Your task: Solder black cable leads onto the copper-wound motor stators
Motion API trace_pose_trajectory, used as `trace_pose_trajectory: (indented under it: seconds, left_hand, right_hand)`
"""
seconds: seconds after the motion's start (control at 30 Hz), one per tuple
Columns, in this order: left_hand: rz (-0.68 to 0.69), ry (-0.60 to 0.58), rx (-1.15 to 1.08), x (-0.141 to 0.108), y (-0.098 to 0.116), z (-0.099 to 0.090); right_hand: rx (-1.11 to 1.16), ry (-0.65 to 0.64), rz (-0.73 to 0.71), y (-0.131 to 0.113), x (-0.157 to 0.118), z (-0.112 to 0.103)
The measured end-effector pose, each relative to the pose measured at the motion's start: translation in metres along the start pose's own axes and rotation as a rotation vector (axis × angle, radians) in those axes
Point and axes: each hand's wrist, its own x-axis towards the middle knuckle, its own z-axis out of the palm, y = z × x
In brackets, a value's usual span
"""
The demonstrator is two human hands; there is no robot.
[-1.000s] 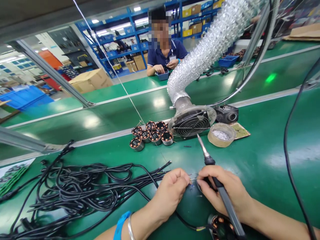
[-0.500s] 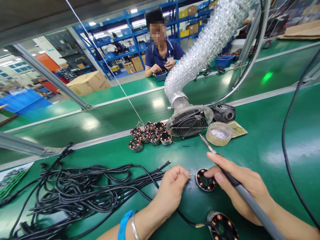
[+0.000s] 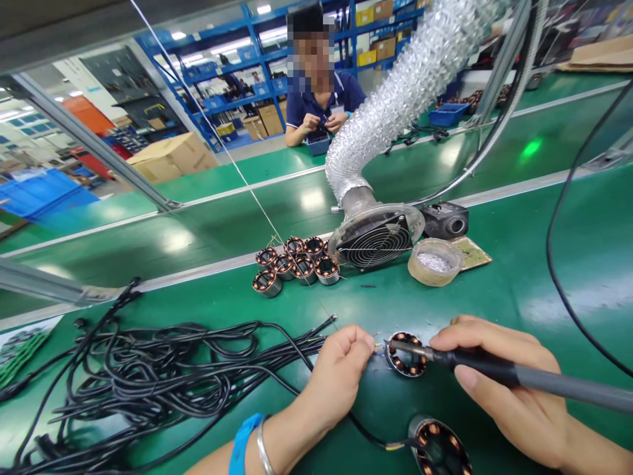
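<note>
My left hand is closed in a pinch on thin coloured wires, whose ends show beside a round motor stator with copper windings. In my right hand is a soldering iron, gripped like a pen. Its metal tip reaches over the stator to the wire ends near my left fingertips; whether it touches them I cannot make out. Nearer to me, a second stator has a black cable attached. Many black cables lie tangled to the left, some running under my left hand.
Several stators stand grouped before a fume extractor fan with a silver duct. Right of it are a tub of silvery bits and a dark soldering-iron holder. A co-worker sits across the green bench. A black cord hangs right.
My right hand has turned and swung the soldering iron's tip down and left, from near the tub to the wires at the stator. My left hand has kept its pinch in place.
</note>
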Motion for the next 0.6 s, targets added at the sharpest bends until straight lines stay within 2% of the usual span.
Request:
trace_pose_trajectory:
  seconds: [0.23, 0.47, 0.6]
  left_hand:
    - [0.018, -0.016, -0.007, 0.001, -0.003, 0.0]
    - [0.021, -0.02, 0.001, 0.001, -0.002, 0.0]
    - [0.025, -0.02, -0.004, 0.002, -0.002, 0.0]
  right_hand:
    - [0.044, -0.023, -0.031, -0.008, 0.002, 0.003]
    - [0.0, -0.026, -0.221, -0.011, 0.001, 0.01]
    - [0.006, 0.014, -0.213, -0.014, -0.002, 0.013]
